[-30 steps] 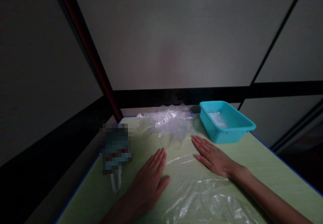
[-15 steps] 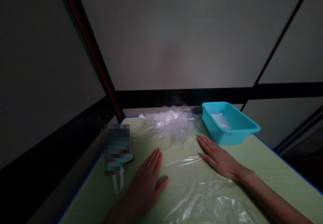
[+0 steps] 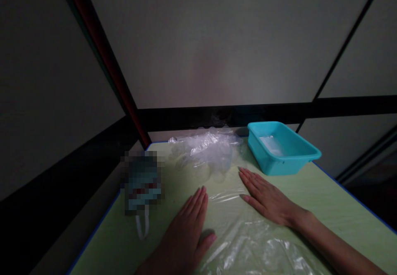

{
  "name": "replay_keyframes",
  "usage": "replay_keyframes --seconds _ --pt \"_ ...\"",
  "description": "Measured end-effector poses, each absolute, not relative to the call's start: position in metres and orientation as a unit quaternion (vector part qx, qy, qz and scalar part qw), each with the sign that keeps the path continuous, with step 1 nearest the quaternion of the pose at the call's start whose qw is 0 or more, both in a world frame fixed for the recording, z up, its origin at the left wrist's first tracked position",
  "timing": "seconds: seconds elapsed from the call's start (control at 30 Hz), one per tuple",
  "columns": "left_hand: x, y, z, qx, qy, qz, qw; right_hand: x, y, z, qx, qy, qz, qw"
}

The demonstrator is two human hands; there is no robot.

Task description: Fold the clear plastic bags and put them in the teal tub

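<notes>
A thin clear plastic sheet or bag (image 3: 248,242) lies spread and wrinkled on the pale green table (image 3: 335,209), in front of me. My left hand (image 3: 189,225) rests flat at its left side, fingers straight and thumb apart. On its right side my right hand (image 3: 266,196) lies flat too, fingertips pointing toward the far left and thumb held away. Neither hand grips anything. Beyond the fingertips sits a crumpled heap of clear plastic (image 3: 207,149); whether it joins the flat sheet I cannot tell.
A turquoise plastic basin (image 3: 282,165) stands at the back right with a whitish clear item (image 3: 271,144) inside. At the left edge is a blurred-out object (image 3: 142,184) with a white strap (image 3: 142,227). Panelled walls (image 3: 217,51) close off the back and left.
My left hand has slid a little to the right, and my right hand slightly left, so they are nearer each other. The view has shifted slightly.
</notes>
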State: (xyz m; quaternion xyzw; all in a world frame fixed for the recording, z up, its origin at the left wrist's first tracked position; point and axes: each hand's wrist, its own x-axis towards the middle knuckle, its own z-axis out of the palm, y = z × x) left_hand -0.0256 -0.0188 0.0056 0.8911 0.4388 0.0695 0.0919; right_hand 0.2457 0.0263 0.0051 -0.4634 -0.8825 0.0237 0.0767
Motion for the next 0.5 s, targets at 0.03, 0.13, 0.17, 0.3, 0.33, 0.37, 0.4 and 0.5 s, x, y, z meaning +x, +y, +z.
replay_keyframes --seconds 0.03,0.13,0.17,0.3,0.33,0.37,0.4,0.5 --pt "-0.026 -0.019 0.006 0.891 0.439 0.065 0.092 0.245 0.027 0.005 -0.465 -0.882 0.025 0.075" --pt "-0.025 -0.018 0.009 0.890 0.444 0.050 0.089 0.245 0.028 0.007 -0.471 -0.878 0.040 0.076" --pt "-0.025 -0.018 0.009 0.890 0.445 0.050 0.088 0.245 0.028 0.008 -0.473 -0.876 0.050 0.080" --pt "-0.027 -0.017 0.008 0.890 0.441 0.058 0.098 0.249 0.030 0.012 -0.489 -0.850 0.140 0.134" --pt "-0.028 -0.017 0.007 0.890 0.440 0.061 0.106 0.250 0.031 0.013 -0.501 -0.832 0.166 0.172" --pt "-0.029 -0.016 0.007 0.888 0.440 0.064 0.117 0.251 0.033 0.014 -0.513 -0.810 0.184 0.216" --pt "-0.030 -0.015 0.007 0.884 0.443 0.070 0.131 0.252 0.036 0.014 -0.525 -0.788 0.193 0.258" --pt "-0.032 -0.010 0.009 0.859 0.464 0.118 0.180 0.253 0.045 0.012 -0.544 -0.753 0.182 0.324"
